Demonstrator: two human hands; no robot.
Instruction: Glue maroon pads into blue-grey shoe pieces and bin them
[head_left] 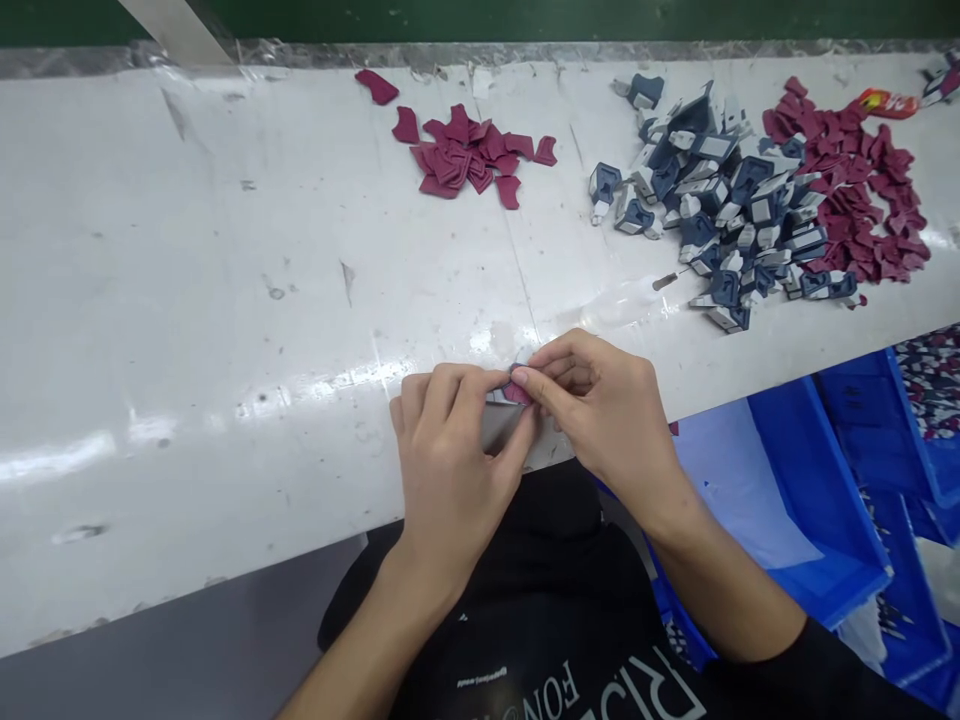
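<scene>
Near the front edge of the table, my left hand [448,455] pinches a small dark blue and white plastic part between thumb and fingers. A maroon piece [516,392] lies against this part, and the thumb and forefinger of my right hand [615,425] press on it. My fingers hide most of both. Beyond my hands lies a small heap of flat maroon pieces [450,165]. To the right is a pile of dark blue and white plastic parts [697,165], jumbled at many angles.
A larger maroon heap [889,215] adjoins the plastic parts, with an orange-red wrapper [889,103] behind it. A small dark sliver [664,282] lies on the white table [187,330]. Blue bins [814,500] stand below the table at right, some holding small parts.
</scene>
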